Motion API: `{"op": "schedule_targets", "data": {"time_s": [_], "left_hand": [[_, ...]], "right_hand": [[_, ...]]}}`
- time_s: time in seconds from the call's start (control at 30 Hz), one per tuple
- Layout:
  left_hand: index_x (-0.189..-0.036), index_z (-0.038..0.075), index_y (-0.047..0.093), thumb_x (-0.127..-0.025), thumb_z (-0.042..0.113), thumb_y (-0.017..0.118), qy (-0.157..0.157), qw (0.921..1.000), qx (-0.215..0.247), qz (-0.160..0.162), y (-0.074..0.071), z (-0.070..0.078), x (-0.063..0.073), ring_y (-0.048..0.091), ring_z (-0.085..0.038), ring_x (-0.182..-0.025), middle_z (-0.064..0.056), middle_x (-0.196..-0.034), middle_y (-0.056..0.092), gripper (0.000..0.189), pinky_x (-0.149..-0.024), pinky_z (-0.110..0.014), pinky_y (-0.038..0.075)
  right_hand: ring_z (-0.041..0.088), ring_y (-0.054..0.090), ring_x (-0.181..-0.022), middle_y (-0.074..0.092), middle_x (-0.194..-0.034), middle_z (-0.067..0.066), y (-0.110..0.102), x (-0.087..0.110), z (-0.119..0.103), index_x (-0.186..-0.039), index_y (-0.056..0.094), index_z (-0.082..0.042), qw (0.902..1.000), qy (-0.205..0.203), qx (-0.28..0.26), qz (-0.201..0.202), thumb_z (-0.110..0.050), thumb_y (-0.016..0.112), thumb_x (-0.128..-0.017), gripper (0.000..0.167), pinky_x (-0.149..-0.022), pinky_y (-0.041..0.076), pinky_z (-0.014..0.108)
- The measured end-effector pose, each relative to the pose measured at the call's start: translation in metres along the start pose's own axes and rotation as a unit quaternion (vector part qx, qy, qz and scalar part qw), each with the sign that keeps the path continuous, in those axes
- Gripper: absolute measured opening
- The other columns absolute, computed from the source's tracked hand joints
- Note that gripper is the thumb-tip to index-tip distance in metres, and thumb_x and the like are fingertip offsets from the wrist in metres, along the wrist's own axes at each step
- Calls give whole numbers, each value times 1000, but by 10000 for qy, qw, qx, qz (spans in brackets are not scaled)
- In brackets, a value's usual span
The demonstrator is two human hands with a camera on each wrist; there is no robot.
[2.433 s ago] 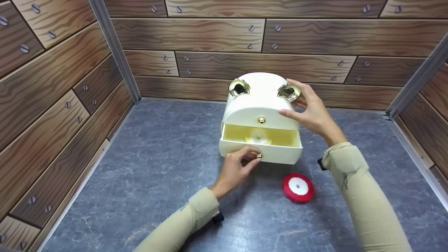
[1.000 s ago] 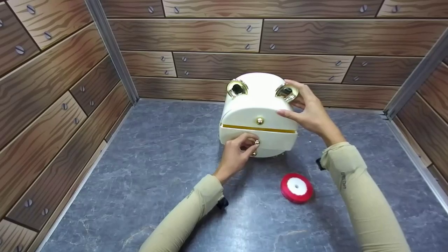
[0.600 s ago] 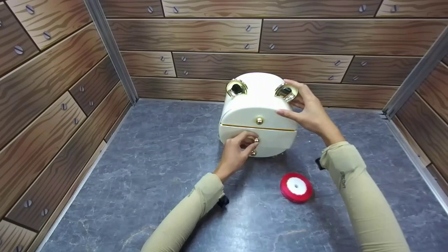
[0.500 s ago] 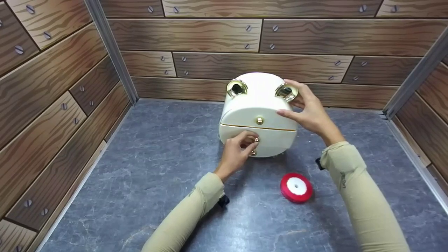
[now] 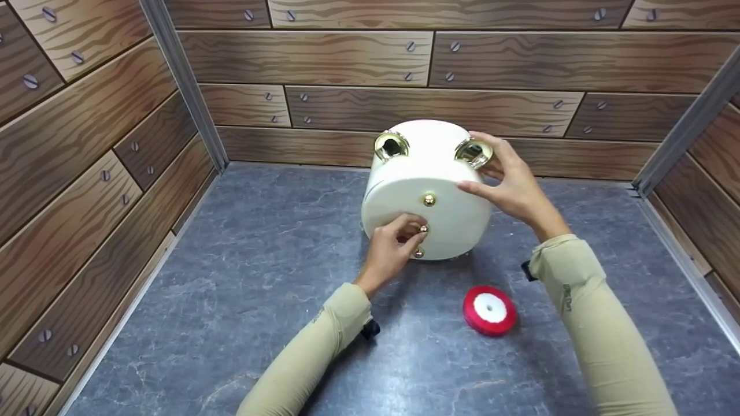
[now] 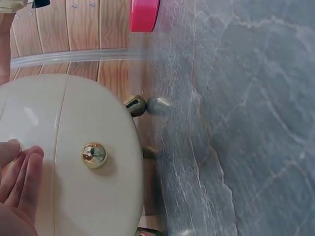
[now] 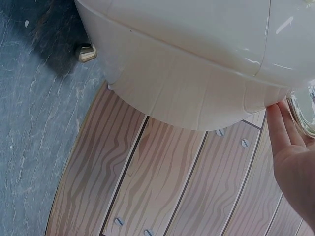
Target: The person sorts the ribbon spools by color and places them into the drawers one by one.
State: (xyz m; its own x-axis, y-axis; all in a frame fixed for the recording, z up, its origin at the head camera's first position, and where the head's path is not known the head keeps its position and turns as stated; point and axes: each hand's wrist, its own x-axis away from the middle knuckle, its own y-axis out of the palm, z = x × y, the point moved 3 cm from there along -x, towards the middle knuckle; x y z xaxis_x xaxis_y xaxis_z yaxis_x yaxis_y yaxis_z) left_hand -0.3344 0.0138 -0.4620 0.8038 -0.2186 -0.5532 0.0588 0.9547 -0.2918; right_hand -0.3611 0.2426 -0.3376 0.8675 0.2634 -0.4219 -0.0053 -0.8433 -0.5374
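Observation:
A white rounded drawer box point(image 5: 457, 228) with gold knobs stands on the floor, its drawer fronts flush. My left hand point(image 5: 388, 254) pinches the middle gold knob point(image 5: 424, 229) between thumb and fingers. In the left wrist view, that hand point(image 6: 19, 187) hides the knob, while the bottom knob point(image 6: 94, 155) shows beside it. My right hand point(image 5: 511, 182) rests on the box's upper right, thumb against the front edge and fingers beside the right gold ring-shaped fitting point(image 5: 474, 152). Straight fingers of the right hand point(image 7: 293, 147) touch the box's side in the right wrist view.
A roll of red ribbon point(image 5: 490, 310) on a white core lies in front of the box, to its right. Small gold feet point(image 6: 135, 105) lift the box off the grey marbled floor point(image 5: 254, 277). Wood-patterned walls point(image 5: 324, 104) enclose the back and sides.
The middle drawer stood open, with a pale roll inside. My left hand has pushed it in by its knob, and the last narrow gap has closed. The right hand stays on the box.

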Motion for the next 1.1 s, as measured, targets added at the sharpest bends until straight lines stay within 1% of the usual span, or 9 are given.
{"op": "schedule_targets", "data": {"time_s": [0.07, 0.23, 0.43, 0.5, 0.63, 0.77, 0.97, 1.1], "left_hand": [[-109, 6, 73, -95, 10, 75, 33, 10000, -21, 16, 0, 0, 0, 75, -12, -80, -7, -93, 79, 14, -74, -22, 62], [-109, 7, 73, -95, 11, 75, 121, 9999, 22, 9, 0, 1, 0, 76, -15, -82, -7, -93, 79, 15, -74, -24, 62], [-109, 8, 73, -95, 12, 76, 95, 9999, -44, 24, -1, 1, 0, 75, -10, -82, -6, -93, 79, 15, -75, -21, 62], [-109, 8, 73, -95, 12, 75, 90, 9999, -34, 38, 0, 0, 0, 75, -10, -82, -6, -93, 79, 15, -75, -21, 62], [-109, 7, 73, -95, 11, 76, 110, 9999, 19, 51, 0, 0, 0, 76, -13, -82, -7, -93, 79, 15, -75, -22, 63], [-109, 6, 73, -95, 10, 76, 100, 9999, 5, 39, 0, 0, 0, 76, -15, -81, -7, -92, 79, 15, -75, -23, 63], [-112, 10, 73, -96, 13, 75, 88, 9999, -97, -94, -2, 1, 1, 76, -13, -87, -6, -96, 79, 17, -79, -21, 62], [-118, 9, 72, -96, 13, 75, 226, 9993, -220, -204, -5, 2, 3, 77, -14, -90, -6, -101, 80, 22, -80, -21, 62]], "right_hand": [[40, 58, -133, 44, -154, 14, 0, 0, 0, -160, 36, -20, 10000, 1, -18, 2, -12, 86, -85, 90, -113, 49, 50], [40, 59, -132, 43, -154, 15, 0, 0, 0, -160, 36, -17, 10000, 38, 6, 10, -11, 86, -86, 89, -113, 49, 50], [45, 57, -132, 42, -154, 19, 2, -1, -2, -160, 34, -13, 10000, 24, 56, 0, -9, 84, -88, 88, -113, 47, 53], [44, 57, -132, 42, -154, 19, 2, -1, -1, -160, 34, -14, 10000, 4, 41, 15, -9, 84, -87, 88, -113, 48, 53], [41, 58, -132, 43, -154, 16, 2, -1, -1, -160, 36, -16, 10000, -7, 41, 35, -9, 84, -87, 88, -113, 49, 50], [40, 58, -133, 43, -153, 16, 1, 1, -4, -160, 36, -15, 10000, 10, 44, 28, -9, 84, -87, 87, -113, 48, 51], [43, 56, -134, 43, -152, 19, 2, 4, -17, -159, 36, -12, 10000, 9, 20, 16, -9, 83, -88, 85, -114, 47, 54], [43, 56, -133, 43, -152, 18, 2, 6, -21, -159, 35, -12, 10000, -13, -8, 10, -9, 83, -88, 85, -114, 47, 54]]}}
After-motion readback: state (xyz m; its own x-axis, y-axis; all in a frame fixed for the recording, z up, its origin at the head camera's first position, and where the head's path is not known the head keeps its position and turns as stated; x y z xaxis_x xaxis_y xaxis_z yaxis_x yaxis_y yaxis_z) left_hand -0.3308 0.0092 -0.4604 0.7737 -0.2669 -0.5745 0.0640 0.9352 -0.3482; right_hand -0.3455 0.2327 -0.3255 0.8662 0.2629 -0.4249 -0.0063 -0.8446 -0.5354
